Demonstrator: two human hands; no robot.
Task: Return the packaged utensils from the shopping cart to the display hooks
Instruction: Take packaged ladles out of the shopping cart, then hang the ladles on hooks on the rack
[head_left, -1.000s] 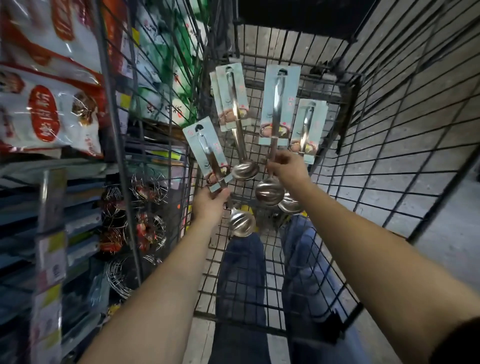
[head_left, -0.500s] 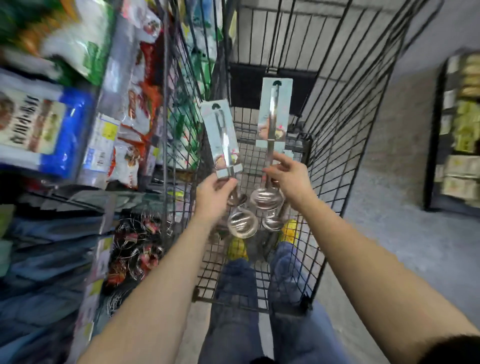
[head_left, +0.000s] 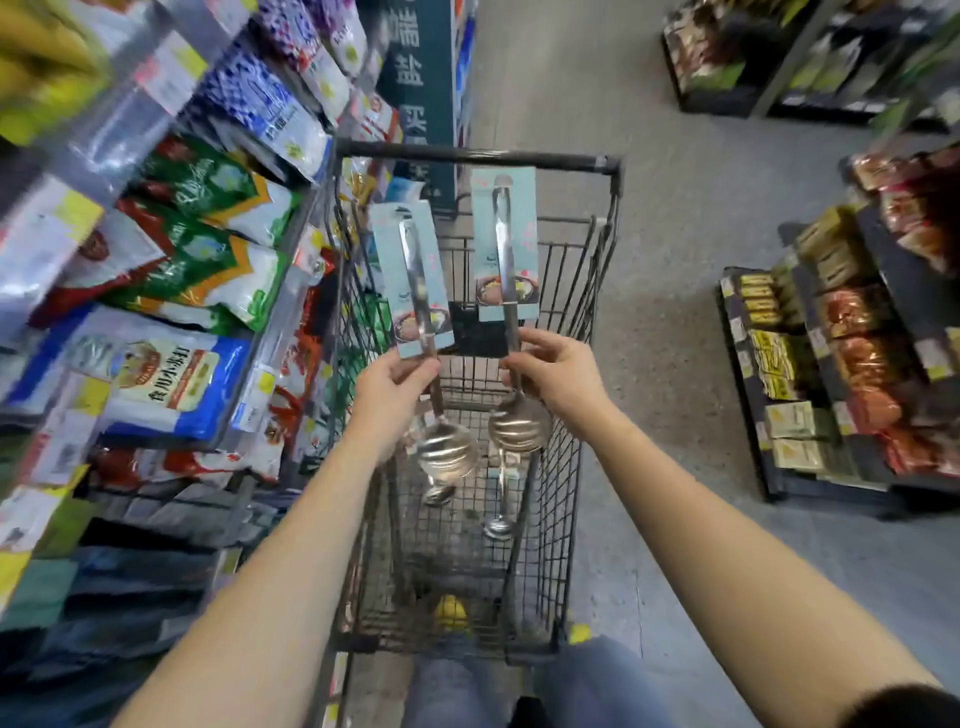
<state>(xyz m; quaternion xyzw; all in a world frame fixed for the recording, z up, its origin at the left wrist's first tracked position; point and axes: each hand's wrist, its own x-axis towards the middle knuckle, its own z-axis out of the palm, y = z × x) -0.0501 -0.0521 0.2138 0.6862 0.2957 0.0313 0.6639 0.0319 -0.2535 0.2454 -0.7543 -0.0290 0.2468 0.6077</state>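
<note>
Down at the bottom of the frame, blue-jeaned knees (head_left: 467, 691) sit against the near end of the black wire shopping cart (head_left: 467, 154), and both forearms reach over its basket. On the cart floor, low in the centre, at least two more steel ladles (head_left: 500, 525) lie waiting, so I'd call the job partway through at best.

Up to the hands! The left hand (head_left: 392, 387) has thumb and fingers clamped on the bottom edge of the pale blue card and the shaft of one packaged steel ladle (head_left: 415, 291). The right hand (head_left: 558, 374) pinches the bare shaft of a second packaged steel ladle (head_left: 504, 249) just below its card, thumb on one side, fingers curled on the other. Both are lifted clear above the basket, mid-frame, close but apart.

Long axes run near vertical: ribbed bowls hang down toward the cart, card tops with their hang holes point up. The left one leans slightly toward the upper left; the right stands almost straight.

This looks like the carry step, picked but not hung. No hooks are in view, only blurred food bags on the shelving (head_left: 182, 322) at left. Next, I'd judge, comes turning to find the pegs and threading each card's hole on, one hand at a time.
</note>
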